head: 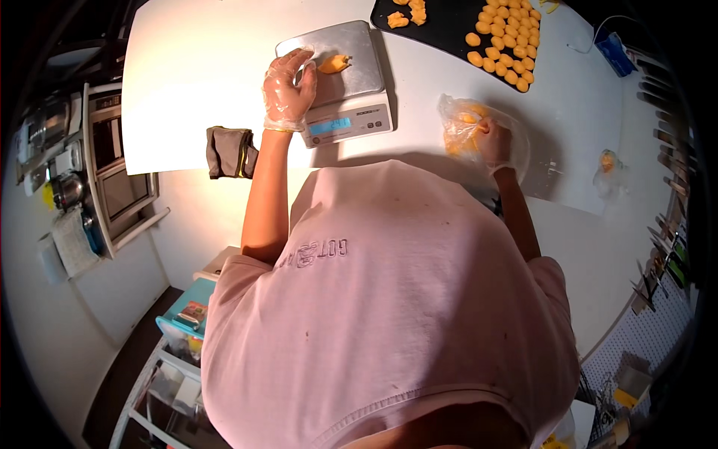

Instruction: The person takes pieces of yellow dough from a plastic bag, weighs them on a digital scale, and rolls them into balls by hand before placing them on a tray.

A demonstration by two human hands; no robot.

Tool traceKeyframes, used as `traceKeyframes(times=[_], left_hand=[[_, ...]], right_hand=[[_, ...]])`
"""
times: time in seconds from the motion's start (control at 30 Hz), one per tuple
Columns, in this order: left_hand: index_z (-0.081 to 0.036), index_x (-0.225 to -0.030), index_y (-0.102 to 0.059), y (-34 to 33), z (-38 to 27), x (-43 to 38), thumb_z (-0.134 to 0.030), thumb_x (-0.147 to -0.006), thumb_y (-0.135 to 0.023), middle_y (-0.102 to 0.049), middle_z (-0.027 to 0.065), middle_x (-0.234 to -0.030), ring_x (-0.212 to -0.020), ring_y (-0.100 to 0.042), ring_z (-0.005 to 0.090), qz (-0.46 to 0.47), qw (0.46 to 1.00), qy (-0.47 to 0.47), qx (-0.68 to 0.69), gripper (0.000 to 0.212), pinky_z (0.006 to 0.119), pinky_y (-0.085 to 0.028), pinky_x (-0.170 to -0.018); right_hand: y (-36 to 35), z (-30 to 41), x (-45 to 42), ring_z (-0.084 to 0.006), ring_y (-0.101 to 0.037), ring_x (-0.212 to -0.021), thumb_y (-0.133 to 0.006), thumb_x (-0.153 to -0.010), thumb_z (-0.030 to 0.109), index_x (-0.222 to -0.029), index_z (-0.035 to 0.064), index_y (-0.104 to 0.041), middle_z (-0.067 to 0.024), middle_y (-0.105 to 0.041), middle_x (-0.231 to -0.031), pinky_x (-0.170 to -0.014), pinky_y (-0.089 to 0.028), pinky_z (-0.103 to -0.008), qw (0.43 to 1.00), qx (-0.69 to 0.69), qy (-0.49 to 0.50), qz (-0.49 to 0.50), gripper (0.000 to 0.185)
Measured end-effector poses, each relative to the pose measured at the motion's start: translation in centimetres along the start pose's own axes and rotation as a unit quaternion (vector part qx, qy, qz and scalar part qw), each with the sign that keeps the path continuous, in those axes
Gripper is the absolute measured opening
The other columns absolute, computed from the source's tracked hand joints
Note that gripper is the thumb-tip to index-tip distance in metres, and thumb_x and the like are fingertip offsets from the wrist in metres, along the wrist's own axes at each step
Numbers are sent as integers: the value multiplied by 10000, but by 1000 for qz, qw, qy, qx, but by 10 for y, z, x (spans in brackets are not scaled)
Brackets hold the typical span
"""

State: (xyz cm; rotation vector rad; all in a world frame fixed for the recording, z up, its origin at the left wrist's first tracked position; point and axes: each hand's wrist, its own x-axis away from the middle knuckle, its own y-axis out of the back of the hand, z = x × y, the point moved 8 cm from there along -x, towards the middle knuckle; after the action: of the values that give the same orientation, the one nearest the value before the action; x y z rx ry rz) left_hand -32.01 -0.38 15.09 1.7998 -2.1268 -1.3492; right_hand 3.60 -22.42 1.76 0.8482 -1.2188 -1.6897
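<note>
My left hand (289, 90), in a clear plastic glove, hovers over or rests on the left part of the steel pan of a digital kitchen scale (362, 62). Its fingers are apart, just left of a lump of orange dough (335, 64) on the pan. The scale's display is lit. At the right, my gloved right hand (495, 143) is inside the mouth of a clear plastic bag (457, 126) of orange dough, its fingers closed on dough. At the top right, a black tray (443, 33) bears many round orange dough balls (499, 45) and several rough lumps (398, 20).
A folded grey cloth (229, 152) lies on the white table (185, 84) by my left forearm. A small plastic bag (608, 168) with orange bits is at the right, a blue box (615, 53) behind it. Knives line the right wall; a drawer unit (188, 306) stands lower left.
</note>
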Motion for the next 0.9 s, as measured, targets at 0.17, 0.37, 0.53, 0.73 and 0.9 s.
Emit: traceKeyframes(times=[0.17, 0.37, 0.53, 0.73, 0.9], left_hand=[[-72, -977, -693, 8, 5, 1, -64, -758, -643, -677, 127, -987, -928, -625, 294, -11, 1000, 6, 1, 224, 373, -487, -835], [-73, -978, -693, 14, 23, 7, -62, -763, -639, -678, 124, -985, -935, -627, 292, -34, 998, 39, 18, 223, 372, -492, -833], [-79, -979, -693, 20, 10, -1, -58, -761, -641, -677, 123, -975, -930, -629, 287, -48, 998, 25, 23, 224, 363, -497, -823], [-67, -966, -693, 38, 28, 22, -72, -767, -640, -676, 126, -977, -933, -627, 290, -71, 995, 64, -9, 205, 368, -497, -818], [-57, -967, -692, 34, 30, 26, -101, -782, -635, -674, 132, -977, -937, -624, 297, -52, 995, 79, -10, 199, 373, -498, -811]], right_hand=[[27, 6, -16, -203, -656, -718, -632, -776, 60, -887, -11, -663, -150, -668, -782, -641, -512, -305, 975, -168, -82, 119, 135], [39, 194, -72, -98, -602, -844, -660, -854, 155, -1027, 11, -668, -64, -667, -929, -761, -485, -226, 877, -453, 49, 152, 225], [3, 286, -111, -163, -641, -752, -674, -798, 116, -916, 48, -670, -80, -668, -856, -674, -505, -261, 931, -319, 166, 57, 137], [0, 289, -113, -241, -636, -739, -621, -844, 213, -913, 93, -695, -90, -658, -885, -650, -499, -320, 947, -215, 239, 17, 157], [14, 225, -110, -149, -595, -746, -534, -927, 348, -1061, 86, -673, -40, -652, -869, -686, -479, -298, 820, -565, 34, 82, 325]])
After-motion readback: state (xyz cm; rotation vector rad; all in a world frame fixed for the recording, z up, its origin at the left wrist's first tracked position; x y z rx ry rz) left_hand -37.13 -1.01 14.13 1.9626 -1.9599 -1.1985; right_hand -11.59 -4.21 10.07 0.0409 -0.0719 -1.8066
